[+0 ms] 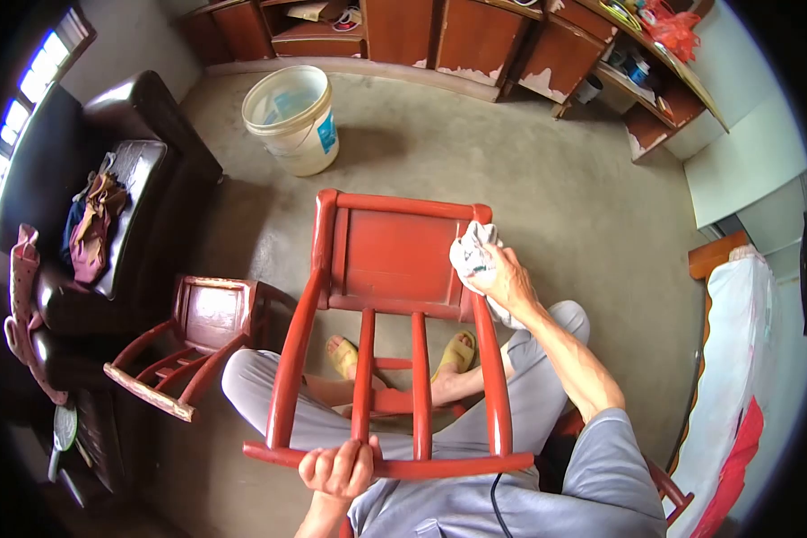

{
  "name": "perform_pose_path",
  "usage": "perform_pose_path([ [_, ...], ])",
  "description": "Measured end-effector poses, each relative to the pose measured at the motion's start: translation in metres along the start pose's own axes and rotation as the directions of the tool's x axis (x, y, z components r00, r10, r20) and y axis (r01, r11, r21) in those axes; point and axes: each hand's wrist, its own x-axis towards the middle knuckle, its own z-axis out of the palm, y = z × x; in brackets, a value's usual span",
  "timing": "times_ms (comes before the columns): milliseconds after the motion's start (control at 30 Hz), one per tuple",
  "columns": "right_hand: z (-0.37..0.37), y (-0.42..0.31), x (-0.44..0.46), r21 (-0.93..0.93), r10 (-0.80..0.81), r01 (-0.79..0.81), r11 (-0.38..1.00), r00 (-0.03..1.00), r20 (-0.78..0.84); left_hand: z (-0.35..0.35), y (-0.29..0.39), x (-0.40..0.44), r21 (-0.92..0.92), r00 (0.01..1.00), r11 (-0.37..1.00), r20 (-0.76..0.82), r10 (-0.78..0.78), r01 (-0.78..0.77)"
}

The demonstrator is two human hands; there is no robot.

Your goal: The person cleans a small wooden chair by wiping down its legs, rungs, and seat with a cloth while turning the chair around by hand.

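A red wooden chair [402, 255] stands in front of me between my knees, its slatted backrest leaning toward my body. My left hand [339, 468] is wrapped around the top rail of the backrest, left of its middle. At the right side of the seat, my right hand [508, 285] grips a crumpled white cloth [474, 253] and presses it against the seat's edge near the far right corner. The part of the cloth under my palm is hidden.
A white bucket [298, 125] stands on the floor beyond the chair. To the left are a smaller worn wooden chair [213, 314] and a dark sofa [143, 175] with clothes [99, 224] on it. Brown cabinets [480, 40] line the far wall. A white-covered object [735, 332] stands at right.
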Motion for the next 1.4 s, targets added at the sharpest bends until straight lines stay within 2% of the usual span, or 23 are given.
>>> perform_pose_path([
  [33, 0.000, 0.000, 0.001, 0.000, 0.002, -0.002, 1.000, 0.999, -0.037, 0.000, -0.001, 0.013, 0.000, 1.000, 1.000, 0.005, -0.008, 0.008],
  [100, -0.009, 0.004, 0.000, -0.024, 0.061, -0.061, 0.998, 0.998, -0.006, 0.002, 0.000, 0.035, -0.053, 0.999, 0.998, 0.018, -0.034, 0.035],
  [167, -0.022, 0.011, -0.007, 0.387, 0.199, -0.275, 0.880, 0.954, 0.225, 0.002, -0.001, 0.048, -0.057, 0.994, 0.996, 0.082, -0.069, 0.074],
  [200, -0.019, 0.013, -0.020, 0.407, 0.290, -0.303, 0.862, 0.952, 0.096, 0.002, -0.002, 0.055, -0.057, 0.993, 0.995, 0.096, -0.071, 0.077],
  [233, -0.029, 0.005, -0.032, 0.406, 0.291, -0.305, 0.862, 0.952, 0.096, 0.002, -0.003, 0.063, -0.055, 0.991, 0.995, 0.110, -0.075, 0.082],
  [300, -0.063, -0.011, -0.058, 0.581, 0.221, -0.339, 0.740, 0.938, 0.266, 0.005, -0.005, 0.075, -0.041, 0.993, 0.997, 0.098, -0.059, 0.063],
  [367, -0.100, -0.041, -0.086, 0.555, 0.171, -0.281, 0.783, 0.955, 0.244, 0.010, -0.008, 0.082, -0.055, 0.994, 0.996, 0.088, -0.064, 0.069],
  [433, -0.145, -0.088, -0.111, 0.457, 0.181, -0.340, 0.822, 0.917, 0.357, 0.014, -0.009, 0.087, -0.043, 0.995, 0.997, 0.073, -0.065, 0.068],
  [533, -0.179, -0.101, -0.131, 0.368, -0.158, -0.009, 0.930, 0.892, 0.423, 0.018, -0.012, 0.089, -0.065, 0.999, 0.997, 0.034, -0.039, 0.042],
  [567, -0.176, -0.104, -0.129, 0.367, -0.166, -0.003, 0.930, 0.889, 0.426, 0.019, -0.013, 0.087, -0.060, 0.998, 0.997, 0.031, -0.047, 0.049],
  [633, -0.167, -0.111, -0.124, 0.232, -0.157, 0.068, 0.970, 0.907, 0.391, 0.021, -0.013, 0.082, -0.067, 0.999, 0.997, -0.018, -0.033, 0.032],
  [700, -0.141, -0.089, -0.106, 0.221, -0.132, 0.067, 0.973, 0.948, 0.291, 0.018, -0.011, 0.077, -0.070, 0.999, 0.996, -0.012, -0.052, 0.051],
  [767, -0.105, -0.058, -0.078, 0.213, -0.112, 0.063, 0.975, 0.968, 0.225, 0.014, -0.010, 0.072, -0.045, 0.999, 0.999, -0.051, -0.006, 0.004],
  [833, -0.069, -0.025, -0.046, 0.224, -0.048, -0.005, 0.975, 0.972, 0.231, 0.013, -0.008, 0.059, -0.022, 0.998, 1.000, -0.063, -0.006, 0.005],
  [900, -0.045, -0.012, -0.018, 0.165, -0.075, 0.035, 0.986, 0.967, 0.245, 0.010, -0.007, 0.049, -0.021, 0.998, 1.000, -0.060, -0.004, 0.003],
  [967, -0.031, -0.013, 0.005, -0.142, 0.012, 0.021, 0.990, 0.973, 0.229, 0.010, -0.005, 0.040, -0.017, 0.997, 1.000, -0.082, -0.010, 0.009],
  [1000, -0.023, -0.016, 0.014, -0.191, 0.043, -0.001, 0.982, 0.976, 0.215, 0.010, -0.004, 0.039, -0.017, 0.996, 1.000, -0.087, -0.016, 0.015],
  [1033, -0.017, -0.018, 0.019, -0.195, 0.030, 0.013, 0.981, 0.976, 0.215, 0.009, -0.003, 0.038, -0.018, 0.995, 1.000, -0.093, -0.021, 0.020],
  [1100, -0.007, -0.027, 0.021, -0.252, -0.005, 0.034, 0.967, 0.993, 0.114, 0.010, -0.004, 0.040, -0.025, 0.995, 0.999, -0.098, -0.025, 0.023],
  [1167, -0.009, -0.036, 0.020, -0.317, -0.029, 0.073, 0.946, 0.989, 0.143, 0.010, -0.006, 0.039, -0.031, 0.994, 0.999, -0.099, -0.040, 0.037],
  [1233, -0.022, -0.052, 0.017, -0.373, -0.151, 0.248, 0.894, 0.951, 0.271, 0.014, -0.005, 0.036, -0.046, 0.991, 0.999, -0.130, -0.022, 0.016],
  [1300, -0.031, -0.079, 0.013, -0.357, -0.177, 0.291, 0.888, 0.932, 0.317, 0.015, -0.005, 0.032, -0.041, 0.989, 0.999, -0.145, -0.016, 0.010],
  [1400, -0.034, -0.146, -0.007, -0.013, -0.457, 0.483, 0.876, 0.838, 0.298, 0.015, -0.006, 0.032, -0.046, 0.989, 0.999, -0.150, 0.001, -0.008],
])
